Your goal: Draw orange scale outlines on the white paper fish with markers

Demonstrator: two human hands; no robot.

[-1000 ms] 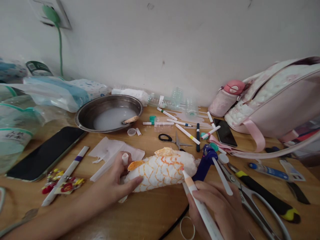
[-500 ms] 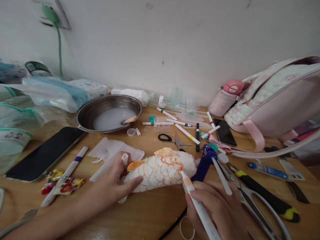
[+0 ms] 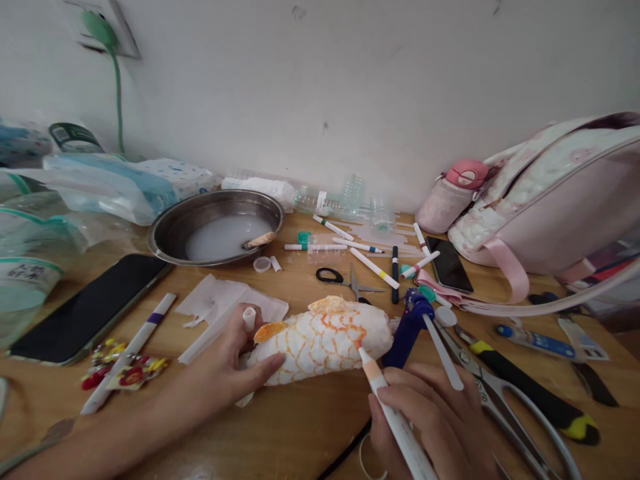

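A white paper-covered fish (image 3: 320, 343) with orange scale lines and orange fins lies on its side just above the tabletop. My left hand (image 3: 240, 363) grips its tail end, thumb on the near side, and a small white marker cap (image 3: 249, 318) pokes up between the fingers. In my right hand (image 3: 430, 417) is a white marker (image 3: 400, 427), held like a pen. Its orange tip touches the fish's side near the right end. Behind that hand stands a blue glue gun (image 3: 407, 330) with a white glue stick (image 3: 445, 353) sticking out.
A metal basin (image 3: 215, 230) of cloudy liquid stands back left, a phone (image 3: 90, 307) nearer. Small scissors (image 3: 353, 283) and several markers (image 3: 375, 268) lie beyond the fish. Large scissors (image 3: 510, 407) and a utility knife (image 3: 535, 387) lie right, below a backpack (image 3: 550, 200).
The marker tip has shifted slightly left and down along the fish's side, my right hand moving with it. My left hand and the fish stay nearly still.
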